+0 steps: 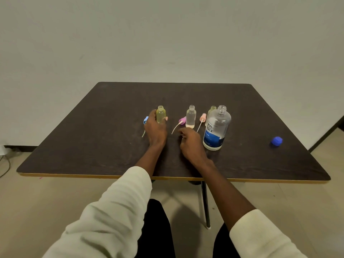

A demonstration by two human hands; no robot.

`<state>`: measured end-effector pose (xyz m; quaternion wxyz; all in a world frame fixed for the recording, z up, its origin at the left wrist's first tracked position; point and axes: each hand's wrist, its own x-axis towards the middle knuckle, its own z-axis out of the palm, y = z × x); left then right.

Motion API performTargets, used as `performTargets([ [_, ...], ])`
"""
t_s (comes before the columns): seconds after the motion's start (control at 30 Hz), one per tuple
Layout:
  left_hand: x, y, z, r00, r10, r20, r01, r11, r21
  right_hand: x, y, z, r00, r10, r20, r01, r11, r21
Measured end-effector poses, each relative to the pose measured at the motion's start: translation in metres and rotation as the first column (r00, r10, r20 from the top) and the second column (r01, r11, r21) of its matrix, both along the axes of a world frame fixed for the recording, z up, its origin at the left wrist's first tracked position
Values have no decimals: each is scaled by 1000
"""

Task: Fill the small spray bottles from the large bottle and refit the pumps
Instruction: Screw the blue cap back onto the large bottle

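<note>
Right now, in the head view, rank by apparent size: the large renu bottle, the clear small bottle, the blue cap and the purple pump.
1. Large renu bottle, clearly the largest.
2. Clear small bottle.
3. Blue cap and purple pump: unranked. The pump's head looks similar in size, its thin tube makes it longer, and the cap lies nearer the camera.

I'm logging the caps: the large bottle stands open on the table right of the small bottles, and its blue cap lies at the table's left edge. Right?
Not quite. The large bottle does stand open, right of the small bottles, but the head view shows its blue cap lying near the table's right edge, not the left.
</note>
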<state>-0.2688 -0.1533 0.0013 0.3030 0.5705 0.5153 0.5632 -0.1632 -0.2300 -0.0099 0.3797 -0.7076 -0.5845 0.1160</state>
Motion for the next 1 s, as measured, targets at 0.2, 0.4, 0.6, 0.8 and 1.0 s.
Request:
performTargets([
  [0.2, -1, -3, 1, 997, 4, -79, -6, 1000, -26, 0, 2, -4, 1000, 4, 7, -4, 1000, 7],
  [0.4, 1, -11, -4, 987, 121, -102, -103, 981, 167, -1, -4, 1, 1000, -3, 13, 2, 999, 34],
  [0.6, 5, -52, -7, 994, -6, -105, 28, 977, 210, -2, -28, 6, 997, 28, 69, -37, 989, 145],
  [0.8, 24, -106, -5, 982, -187, 41, 179, 972, 152, 22, -76, 10, 997, -65, 43, 43, 922, 386],
  [1.0, 73, -130, -4, 924, -376, 63, 378, 925, -21, 101, -101, 21, 950, -311, -30, 292, 850, 438],
])
